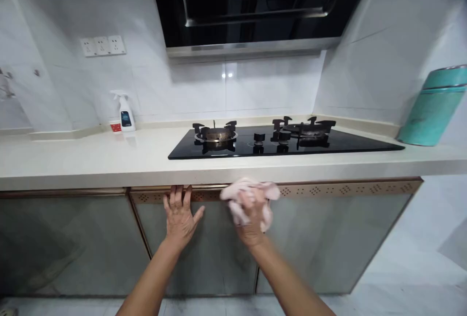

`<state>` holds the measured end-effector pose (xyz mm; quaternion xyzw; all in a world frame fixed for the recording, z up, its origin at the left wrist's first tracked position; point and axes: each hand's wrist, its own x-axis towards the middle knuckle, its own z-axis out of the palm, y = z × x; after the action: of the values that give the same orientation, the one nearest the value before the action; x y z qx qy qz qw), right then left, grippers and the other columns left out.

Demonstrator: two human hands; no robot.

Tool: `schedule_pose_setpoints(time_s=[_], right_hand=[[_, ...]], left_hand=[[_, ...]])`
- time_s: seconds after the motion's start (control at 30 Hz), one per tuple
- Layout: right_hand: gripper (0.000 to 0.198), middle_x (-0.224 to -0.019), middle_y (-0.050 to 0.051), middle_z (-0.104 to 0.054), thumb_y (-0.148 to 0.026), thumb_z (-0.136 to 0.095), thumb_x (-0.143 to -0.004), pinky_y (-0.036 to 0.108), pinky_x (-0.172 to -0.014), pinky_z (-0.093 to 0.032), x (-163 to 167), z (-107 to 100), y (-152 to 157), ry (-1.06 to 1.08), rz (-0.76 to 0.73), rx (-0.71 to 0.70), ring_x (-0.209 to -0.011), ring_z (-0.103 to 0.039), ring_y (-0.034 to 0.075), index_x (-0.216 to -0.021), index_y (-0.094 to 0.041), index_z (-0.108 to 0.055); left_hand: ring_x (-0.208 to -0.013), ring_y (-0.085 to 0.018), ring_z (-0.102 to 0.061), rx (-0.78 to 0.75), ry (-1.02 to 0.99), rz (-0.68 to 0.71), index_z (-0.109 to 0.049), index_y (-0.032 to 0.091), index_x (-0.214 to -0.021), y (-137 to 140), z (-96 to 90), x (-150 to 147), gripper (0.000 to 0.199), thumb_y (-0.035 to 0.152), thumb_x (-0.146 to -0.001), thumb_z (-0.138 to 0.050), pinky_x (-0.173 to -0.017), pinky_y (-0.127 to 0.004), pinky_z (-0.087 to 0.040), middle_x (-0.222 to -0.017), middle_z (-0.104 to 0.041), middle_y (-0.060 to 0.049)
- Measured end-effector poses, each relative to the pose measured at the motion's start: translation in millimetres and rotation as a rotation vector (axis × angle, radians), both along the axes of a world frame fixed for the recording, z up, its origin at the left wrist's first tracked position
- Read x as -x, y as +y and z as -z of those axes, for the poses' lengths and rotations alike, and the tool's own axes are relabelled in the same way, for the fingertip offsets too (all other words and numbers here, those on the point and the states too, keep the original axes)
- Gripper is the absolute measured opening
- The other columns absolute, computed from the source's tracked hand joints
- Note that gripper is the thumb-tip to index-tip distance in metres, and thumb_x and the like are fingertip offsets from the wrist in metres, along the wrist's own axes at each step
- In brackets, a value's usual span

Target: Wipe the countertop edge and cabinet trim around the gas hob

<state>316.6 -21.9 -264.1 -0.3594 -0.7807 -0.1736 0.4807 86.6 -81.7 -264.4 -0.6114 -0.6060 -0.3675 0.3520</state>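
Observation:
My left hand [179,216] lies flat with fingers spread against the top of a grey cabinet door [215,253], its fingertips on the copper-coloured perforated strip [310,190]. In my right hand [252,219] is a bunched pale pink cloth [237,192], pressed to the same strip under the counter edge. Motion blurs the cloth and the right fingers a little. Just above both hands runs the front edge of the white countertop [146,178].
A black gas stove [233,150] with two burners sits on the counter beneath a dark range hood [251,5]. A white spray bottle [126,114] and a small red-and-white container [115,126] stand at the left, a turquoise canister [432,107] at the right.

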Motion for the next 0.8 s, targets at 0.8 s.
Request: schedule_pose_setpoints(time_s=[0.8], right_hand=[[0.049,-0.131,0.029,-0.048,-0.036,-0.036,-0.100,0.053,-0.105,-0.043,-293.3,-18.7,64.3,0.393,0.608,-0.106,-0.131,-0.048,0.039,-0.143,-0.012,-0.044]], left_hand=[[-0.159,-0.041,-0.010,0.134,-0.477,0.157,-0.042,0.029,-0.155,-31.6,40.4,-27.1,0.065,0.036,-0.093,-0.060,-0.118,-0.070,-0.028,-0.173,-0.010,-0.014]])
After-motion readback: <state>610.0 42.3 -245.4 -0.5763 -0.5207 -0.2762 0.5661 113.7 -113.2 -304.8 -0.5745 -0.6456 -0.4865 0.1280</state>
